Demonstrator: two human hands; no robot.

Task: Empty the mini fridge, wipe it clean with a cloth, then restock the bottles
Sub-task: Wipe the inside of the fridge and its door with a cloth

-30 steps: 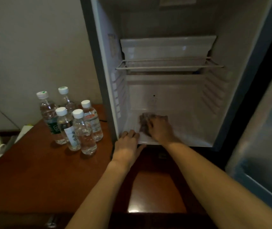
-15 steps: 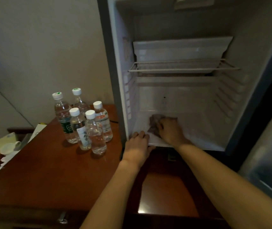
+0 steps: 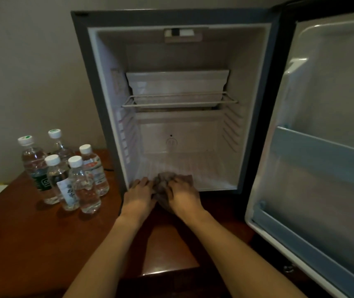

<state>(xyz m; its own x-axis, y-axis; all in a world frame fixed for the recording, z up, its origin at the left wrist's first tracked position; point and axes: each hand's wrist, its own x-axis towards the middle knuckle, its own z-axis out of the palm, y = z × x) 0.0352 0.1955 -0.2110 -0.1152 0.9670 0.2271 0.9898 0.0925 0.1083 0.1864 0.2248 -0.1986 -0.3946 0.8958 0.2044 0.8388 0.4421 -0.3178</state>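
Note:
The mini fridge [image 3: 98,82] stands open on a wooden table, with no bottles inside. A brownish cloth [image 3: 163,183] lies bunched at the front lip of the fridge floor, partly hanging over the edge. My right hand [image 3: 182,196] lies on the cloth with fingers curled over it. My left hand [image 3: 138,195] rests on the fridge's front edge, fingers bent over the lip, right beside the cloth. Several clear water bottles [image 3: 64,171] with white caps stand grouped on the table left of the fridge.
The fridge door [image 3: 326,147] hangs open to the right, with a shelf rail across it. A wire shelf [image 3: 178,102] and a white tray sit in the upper half of the fridge. The wooden table [image 3: 21,244] extends left and toward me. A pale wall stands behind.
My right hand has drawn the cloth from deeper on the fridge floor to the front lip. My head has pulled back and risen, showing the whole fridge and door.

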